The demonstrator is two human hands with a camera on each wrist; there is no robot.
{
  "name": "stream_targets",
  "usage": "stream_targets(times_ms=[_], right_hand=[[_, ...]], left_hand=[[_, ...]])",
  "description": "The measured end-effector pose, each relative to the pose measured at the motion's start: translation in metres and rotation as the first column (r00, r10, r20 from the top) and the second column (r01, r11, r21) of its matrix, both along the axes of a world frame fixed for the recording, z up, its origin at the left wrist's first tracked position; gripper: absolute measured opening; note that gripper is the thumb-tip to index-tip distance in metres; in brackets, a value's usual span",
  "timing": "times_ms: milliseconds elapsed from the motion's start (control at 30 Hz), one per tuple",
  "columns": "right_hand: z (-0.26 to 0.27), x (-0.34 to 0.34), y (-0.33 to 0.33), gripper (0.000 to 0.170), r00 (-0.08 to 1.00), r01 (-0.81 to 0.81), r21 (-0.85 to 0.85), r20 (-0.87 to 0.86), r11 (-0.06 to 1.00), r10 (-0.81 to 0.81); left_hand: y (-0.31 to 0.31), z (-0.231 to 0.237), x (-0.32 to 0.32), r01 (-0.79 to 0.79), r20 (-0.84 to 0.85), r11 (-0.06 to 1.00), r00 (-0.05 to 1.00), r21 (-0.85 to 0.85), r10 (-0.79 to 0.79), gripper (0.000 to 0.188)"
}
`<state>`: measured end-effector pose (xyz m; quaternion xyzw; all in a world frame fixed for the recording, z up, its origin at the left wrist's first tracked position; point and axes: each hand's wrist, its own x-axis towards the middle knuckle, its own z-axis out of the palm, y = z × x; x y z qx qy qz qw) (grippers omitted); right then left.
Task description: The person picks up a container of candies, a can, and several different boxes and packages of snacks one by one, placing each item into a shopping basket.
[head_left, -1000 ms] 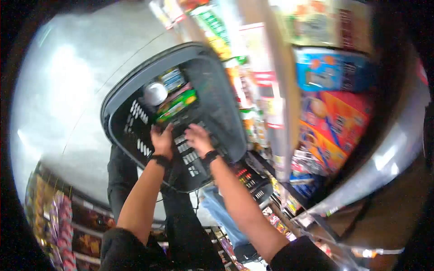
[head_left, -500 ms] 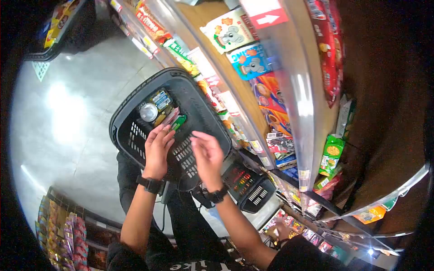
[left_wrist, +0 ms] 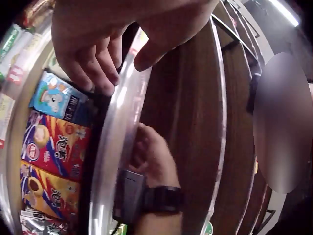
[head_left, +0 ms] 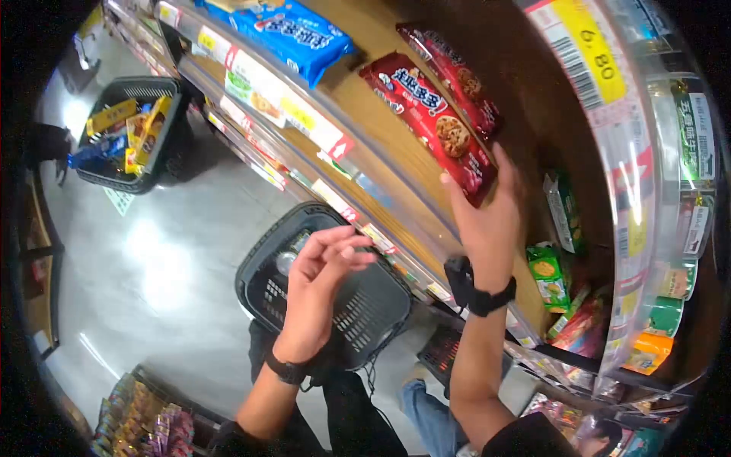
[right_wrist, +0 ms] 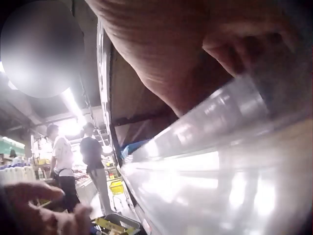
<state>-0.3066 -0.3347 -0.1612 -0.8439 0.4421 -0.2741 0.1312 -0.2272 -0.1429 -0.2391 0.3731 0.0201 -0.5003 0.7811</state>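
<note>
On the shelf in the head view lies a red pack of chocolate chip cookies (head_left: 419, 107), tilted. My right hand (head_left: 491, 228) holds its near end between thumb and fingers. A second red cookie pack (head_left: 457, 80) lies right behind it. My left hand (head_left: 314, 286) hangs in the air before the shelf, fingers loosely bent and holding nothing. Beneath it a dark grey shopping basket (head_left: 264, 238) stands on the floor, partly hidden by that hand. The left wrist view shows the right hand (left_wrist: 154, 152) beyond the clear shelf edge, its fingers bent; the pack is hidden there.
A blue snack pack (head_left: 285, 34) lies farther along the shelf, and a green pack (head_left: 548, 278) nearer. Clear price strips (head_left: 274, 107) line the shelf edge. Another basket (head_left: 114, 183) with yellow and blue packages stands at left. Two people (right_wrist: 93, 152) stand in the aisle.
Both hands have left the basket. The right hand has moved up and right onto the red cookie pack; the left has risen away from the basket. The view has turned toward the shelf.
</note>
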Motion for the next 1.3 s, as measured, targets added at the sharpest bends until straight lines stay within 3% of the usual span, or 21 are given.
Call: stream_targets(times_ms=[33,167,333,400,467,500,600,633,667,733,767,800,867,900,933,1000,1067,1100,1200,1267,1300], right_hand=[[0.000,0.004,-0.004,0.064,0.998,0.053,0.141,-0.024,0.989,-0.050],[-0.002,0.004,-0.012,0.062,0.999,-0.013,0.053,0.043,0.999,0.011],[-0.004,-0.023,0.011,0.054,0.835,-0.198,0.299,0.551,0.933,0.001],[0.010,-0.036,0.032,0.056,0.744,-0.264,0.479,0.653,0.837,-0.139],[0.010,-0.044,0.044,0.060,0.755,-0.304,0.477,0.648,0.825,-0.096],[0.010,-0.046,0.047,0.062,0.758,-0.325,0.476,0.648,0.817,-0.075],[-0.004,-0.062,0.054,0.071,0.828,-0.430,0.313,0.511,0.847,0.231],[-0.008,-0.070,0.057,0.075,0.860,-0.452,0.249,0.378,0.857,0.343],[-0.007,-0.073,0.063,0.073,0.872,-0.482,0.178,0.192,0.858,0.450],[-0.019,-0.086,0.072,0.071,0.822,-0.565,0.164,0.027,0.809,0.569],[-0.028,-0.093,0.075,0.071,0.796,-0.586,0.187,-0.048,0.789,0.603],[-0.039,-0.102,0.082,0.070,0.805,-0.559,0.204,-0.101,0.804,0.585],[-0.056,-0.119,0.088,0.064,0.802,-0.503,0.302,-0.186,0.810,0.568],[-0.061,-0.125,0.094,0.060,0.827,-0.455,0.331,-0.188,0.827,0.530],[-0.075,-0.136,0.094,0.074,0.825,-0.462,0.341,-0.174,0.818,0.538],[-0.088,-0.138,0.118,0.081,0.946,-0.227,0.439,-0.113,0.869,0.304],[-0.113,-0.144,0.130,0.096,0.987,-0.161,0.691,0.115,0.705,0.112],[-0.121,-0.156,0.129,0.096,0.984,-0.153,0.706,0.047,0.691,0.171],[-0.141,-0.167,0.138,0.079,0.924,-0.259,0.943,0.305,0.212,-0.231],[-0.157,-0.171,0.138,0.052,0.911,-0.215,0.973,0.230,0.081,-0.343],[-0.178,-0.181,0.135,0.044,0.907,-0.098,0.995,0.102,0.033,-0.409]], left_hand=[[0.002,0.003,0.002,-0.002,0.013,1.000,1.000,-0.011,0.002,0.027],[0.016,-0.001,0.005,0.007,0.038,0.999,0.999,0.033,-0.008,0.025],[0.031,-0.019,-0.001,-0.019,-0.103,0.997,0.994,0.078,0.027,0.028],[0.035,-0.020,-0.003,-0.046,-0.136,0.998,0.989,0.036,0.050,0.033],[0.039,-0.013,-0.006,-0.062,-0.180,0.998,0.981,0.020,0.065,0.036],[0.040,-0.012,-0.007,-0.020,-0.100,1.000,0.995,0.023,0.022,0.047],[0.043,-0.006,-0.007,-0.055,-0.132,0.964,0.991,-0.262,0.020,0.061],[0.045,-0.009,-0.005,-0.083,-0.156,0.934,0.987,-0.347,0.030,0.076],[0.048,-0.011,-0.008,-0.186,-0.283,0.938,0.954,-0.292,0.101,0.079],[0.057,-0.019,-0.004,-0.248,-0.340,0.947,0.925,-0.204,0.169,0.073],[0.058,-0.023,-0.002,-0.193,-0.304,0.981,0.936,-0.016,0.179,0.064],[0.064,-0.040,-0.002,-0.094,-0.163,0.984,0.984,-0.152,0.069,0.053],[0.074,-0.051,-0.012,0.045,-0.047,0.996,0.998,0.073,-0.041,0.045],[0.083,-0.071,-0.025,0.111,-0.079,0.981,0.992,0.157,-0.099,0.041],[0.091,-0.089,-0.038,0.170,-0.120,0.954,0.982,0.248,-0.144,0.037],[0.101,-0.092,-0.056,0.202,-0.266,0.946,0.955,0.253,-0.133,0.032],[0.104,-0.091,-0.065,0.196,-0.317,0.940,0.943,0.281,-0.101,0.032],[0.108,-0.090,-0.068,0.203,-0.344,0.934,0.934,0.295,-0.095,0.032],[0.117,-0.101,-0.079,0.216,-0.357,0.923,0.929,0.320,-0.094,0.034],[0.123,-0.116,-0.085,0.254,-0.351,0.915,0.926,0.312,-0.137,0.038],[0.125,-0.127,-0.089,0.284,-0.337,0.901,0.926,0.328,-0.169,0.040]])
